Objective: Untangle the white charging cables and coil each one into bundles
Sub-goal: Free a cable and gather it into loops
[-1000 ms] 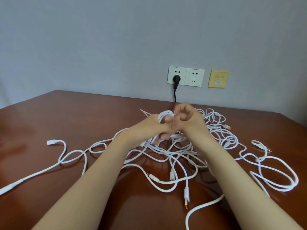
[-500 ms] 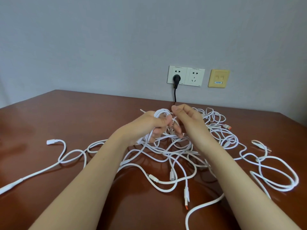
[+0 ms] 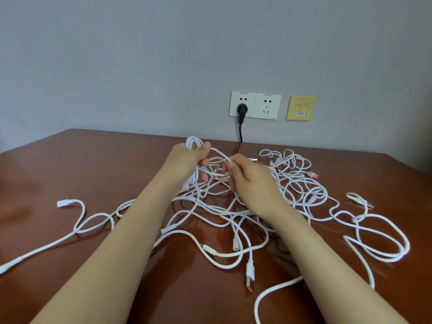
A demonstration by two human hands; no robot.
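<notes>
A tangle of white charging cables sprawls over the brown table. My left hand grips a small coil of white cable, its loops showing above the fist. A strand runs from that coil to my right hand, which pinches it between thumb and fingers just right of the coil. Both hands hover above the middle of the tangle. Loose ends with orange-tipped plugs lie near the front and at the right.
Wall sockets sit behind the table with a black plug and its cord dropping behind the far edge. A yellow data plate is beside them. One cable end trails off to the left.
My hands have drawn apart. The left hand rose and shifted left with the coil, while the right pulled a strand out to the right and lower.
</notes>
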